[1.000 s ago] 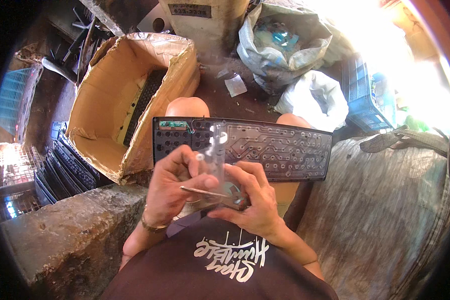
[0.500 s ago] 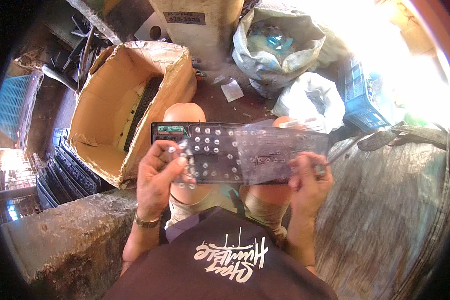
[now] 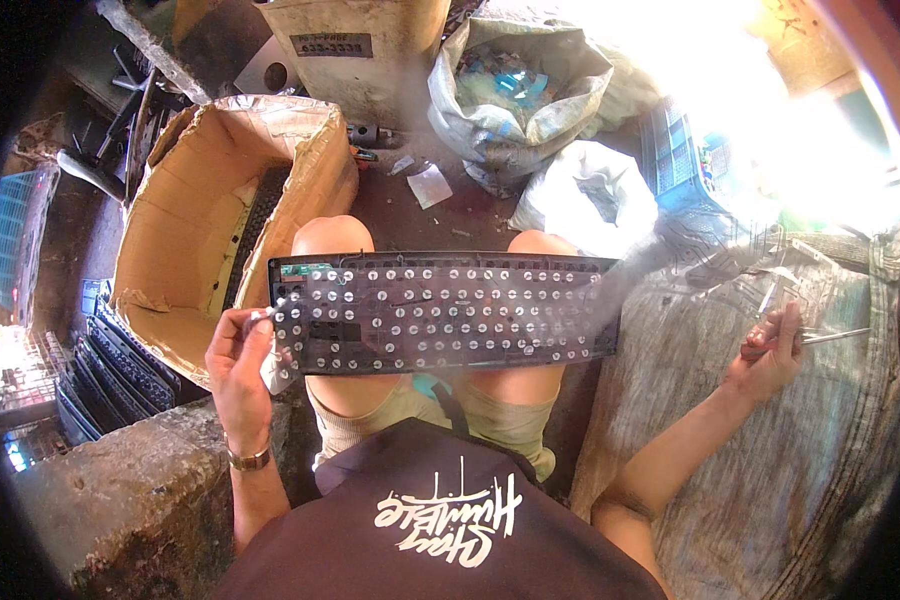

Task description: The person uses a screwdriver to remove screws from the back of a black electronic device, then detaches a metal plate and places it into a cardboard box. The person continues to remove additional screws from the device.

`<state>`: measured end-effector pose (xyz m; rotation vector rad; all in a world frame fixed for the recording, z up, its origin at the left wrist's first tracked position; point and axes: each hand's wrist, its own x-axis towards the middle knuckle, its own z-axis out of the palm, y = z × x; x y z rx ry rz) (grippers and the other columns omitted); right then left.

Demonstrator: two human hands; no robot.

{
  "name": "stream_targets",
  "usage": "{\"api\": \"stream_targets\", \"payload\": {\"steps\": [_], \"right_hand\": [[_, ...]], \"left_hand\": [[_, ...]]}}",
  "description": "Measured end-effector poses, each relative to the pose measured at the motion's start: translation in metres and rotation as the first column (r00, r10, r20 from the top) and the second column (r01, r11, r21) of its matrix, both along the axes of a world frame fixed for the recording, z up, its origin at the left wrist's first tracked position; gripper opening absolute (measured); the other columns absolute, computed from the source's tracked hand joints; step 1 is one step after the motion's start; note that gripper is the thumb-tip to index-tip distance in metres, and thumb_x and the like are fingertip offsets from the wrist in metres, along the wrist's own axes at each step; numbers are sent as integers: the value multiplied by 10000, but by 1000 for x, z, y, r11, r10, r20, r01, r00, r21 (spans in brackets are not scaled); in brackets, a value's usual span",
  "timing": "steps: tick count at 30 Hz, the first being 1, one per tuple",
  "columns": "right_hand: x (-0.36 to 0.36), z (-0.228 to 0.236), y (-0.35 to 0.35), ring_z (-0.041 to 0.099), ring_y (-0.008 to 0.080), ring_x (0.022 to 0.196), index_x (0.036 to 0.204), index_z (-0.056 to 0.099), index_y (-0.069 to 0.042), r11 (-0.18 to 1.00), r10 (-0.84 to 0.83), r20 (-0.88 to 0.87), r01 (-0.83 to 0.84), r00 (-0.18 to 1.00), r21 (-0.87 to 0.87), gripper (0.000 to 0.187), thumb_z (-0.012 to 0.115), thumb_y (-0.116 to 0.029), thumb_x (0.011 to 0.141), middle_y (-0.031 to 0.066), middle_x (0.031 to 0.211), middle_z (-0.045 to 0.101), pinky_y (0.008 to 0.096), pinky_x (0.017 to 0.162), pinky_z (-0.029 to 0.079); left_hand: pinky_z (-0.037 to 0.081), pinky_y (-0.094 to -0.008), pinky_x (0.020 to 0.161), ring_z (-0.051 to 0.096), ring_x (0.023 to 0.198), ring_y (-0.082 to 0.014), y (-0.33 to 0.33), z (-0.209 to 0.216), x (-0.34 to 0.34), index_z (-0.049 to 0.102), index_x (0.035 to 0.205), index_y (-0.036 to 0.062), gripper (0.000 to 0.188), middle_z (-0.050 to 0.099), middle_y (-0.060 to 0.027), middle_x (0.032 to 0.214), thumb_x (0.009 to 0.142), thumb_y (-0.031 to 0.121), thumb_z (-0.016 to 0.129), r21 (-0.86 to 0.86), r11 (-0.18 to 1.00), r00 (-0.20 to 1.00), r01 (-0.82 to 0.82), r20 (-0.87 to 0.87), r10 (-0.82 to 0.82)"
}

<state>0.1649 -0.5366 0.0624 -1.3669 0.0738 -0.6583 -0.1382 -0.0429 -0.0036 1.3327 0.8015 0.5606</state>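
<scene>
Black keyboard base, studded with pale rubber domes, lay flat across both knees. Left hand pinched its left end, fingers closed on the edge. Right hand, well right of keyboard base, gripped clear membrane sheet over grey sack. Open cardboard box stood left of keyboard base.

A large open cardboard box, tan inside with torn flaps, stands at the upper left, a dark flat part leaning inside it. Behind it, at the top centre, a beige container carries a rectangular grey label. To its right sits an open grey sack filled with bluish scraps, with a white bag just below it.
</scene>
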Motion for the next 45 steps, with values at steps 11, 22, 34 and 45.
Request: {"api": "stream_targets", "payload": {"steps": [11,22,34,45], "right_hand": [[-158,-9,267,685,91,738,853,691,-15,524,744,-343,-819,574,-235,234,912,-90,833,70,804,773,287,661,560],[-136,5,246,649,64,671,1018,722,-7,123,851,-524,-982,31,142,199,868,-63,894,50,886,753,240,532,501],[97,-25,56,493,79,470,999,673,-32,980,-47,-176,79,983,181,144,786,-119,977,45,774,662,257,374,321],[247,-272,53,731,359,1087,1167,704,-79,273,40,41,29,998,-962,227,551,-76,1000,163,1213,724,476,910,588]], "left_hand": [[541,-243,873,626,1017,-86,-76,65,31,616,1345,8,326,652,-32,1160,1033,55,695,-3,945,927,327,193,-321],[592,-326,942,701,1051,-165,-72,45,50,569,1240,26,373,709,-82,1126,939,-30,782,-332,898,910,288,387,-149],[504,-253,859,639,939,-113,9,30,53,695,1048,28,114,705,-29,986,960,5,764,449,890,997,75,-29,-69],[542,-279,890,632,1065,-117,41,90,206,678,1276,47,275,657,-33,1206,1014,103,738,588,808,968,-25,216,-128]]}}
